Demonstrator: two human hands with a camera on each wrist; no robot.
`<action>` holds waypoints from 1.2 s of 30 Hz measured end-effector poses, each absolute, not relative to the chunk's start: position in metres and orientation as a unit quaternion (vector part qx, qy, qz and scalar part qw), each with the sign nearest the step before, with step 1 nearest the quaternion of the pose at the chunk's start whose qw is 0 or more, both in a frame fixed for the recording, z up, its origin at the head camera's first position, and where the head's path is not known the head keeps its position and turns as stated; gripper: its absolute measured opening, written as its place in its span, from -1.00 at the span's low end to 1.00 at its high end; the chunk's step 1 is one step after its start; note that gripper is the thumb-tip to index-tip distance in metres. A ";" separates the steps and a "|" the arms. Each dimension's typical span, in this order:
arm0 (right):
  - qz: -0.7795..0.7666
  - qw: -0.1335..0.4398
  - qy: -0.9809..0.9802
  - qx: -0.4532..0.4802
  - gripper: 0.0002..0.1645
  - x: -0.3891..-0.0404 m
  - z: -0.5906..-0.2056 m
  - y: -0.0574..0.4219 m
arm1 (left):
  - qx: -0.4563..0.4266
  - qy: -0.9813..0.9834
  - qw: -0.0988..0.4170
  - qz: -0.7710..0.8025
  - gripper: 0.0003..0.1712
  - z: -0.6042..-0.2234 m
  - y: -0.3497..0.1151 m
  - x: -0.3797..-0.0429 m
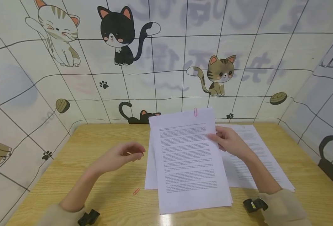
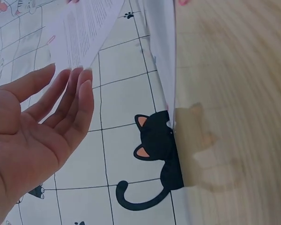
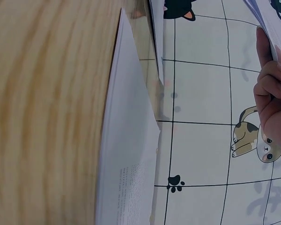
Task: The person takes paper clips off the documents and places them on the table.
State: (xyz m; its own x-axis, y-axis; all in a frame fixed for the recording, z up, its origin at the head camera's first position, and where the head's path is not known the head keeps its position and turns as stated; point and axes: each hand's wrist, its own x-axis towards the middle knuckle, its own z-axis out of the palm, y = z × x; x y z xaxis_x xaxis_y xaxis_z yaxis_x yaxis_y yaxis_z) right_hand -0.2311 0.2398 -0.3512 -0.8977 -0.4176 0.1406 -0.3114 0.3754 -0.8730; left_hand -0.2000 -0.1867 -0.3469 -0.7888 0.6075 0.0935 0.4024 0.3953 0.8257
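White paper: the sheets [image 1: 189, 166] stand tilted in your right hand [image 1: 229, 142], pinched at their right edge with the thumb in front. They should prove light, limp and easy to crease, likely to fan below the pink clip [image 1: 195, 112] above your grip; the free left edge suits a second hold. Your left hand [image 1: 122, 157] hovers near that edge, thumb and fingers apart, empty. Left wrist view bares its palm; head view mostly hides it but shows the printed page.
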 end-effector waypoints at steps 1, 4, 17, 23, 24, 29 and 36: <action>-0.513 0.051 0.828 -0.221 -0.60 -0.231 -0.352 0.239 | 0.300 0.828 0.102 0.463 -0.75 -0.346 -0.184 -0.201; -0.510 0.050 0.830 -0.220 -0.60 -0.231 -0.353 0.237 | 0.288 0.826 0.077 0.477 -0.72 -0.341 -0.177 -0.202; -0.501 0.036 0.836 -0.218 -0.60 -0.228 -0.353 0.234 | 0.287 0.807 0.013 0.516 -0.74 -0.328 -0.156 -0.214; -0.501 0.031 0.837 -0.218 -0.61 -0.227 -0.354 0.232 | 0.283 0.805 -0.014 0.521 -0.77 -0.322 -0.148 -0.216; -0.501 0.030 0.837 -0.219 -0.61 -0.227 -0.354 0.232 | 0.283 0.805 -0.017 0.521 -0.76 -0.321 -0.146 -0.216; -0.503 0.029 0.835 -0.223 -0.61 -0.226 -0.354 0.231 | 0.277 0.808 -0.046 0.518 -0.74 -0.317 -0.137 -0.217; -0.500 0.025 0.835 -0.229 -0.62 -0.226 -0.355 0.229 | 0.282 0.798 -0.109 0.521 -0.75 -0.311 -0.120 -0.220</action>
State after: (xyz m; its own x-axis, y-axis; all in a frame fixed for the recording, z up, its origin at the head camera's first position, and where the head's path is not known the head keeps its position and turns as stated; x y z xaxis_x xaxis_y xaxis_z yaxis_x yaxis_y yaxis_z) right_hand -0.2262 0.2288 -0.3545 -0.8942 -0.4068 0.1866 -0.3568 0.3963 -0.8459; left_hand -0.2205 -0.1196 -0.3107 -0.8175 0.3359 0.4678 0.5635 0.2988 0.7702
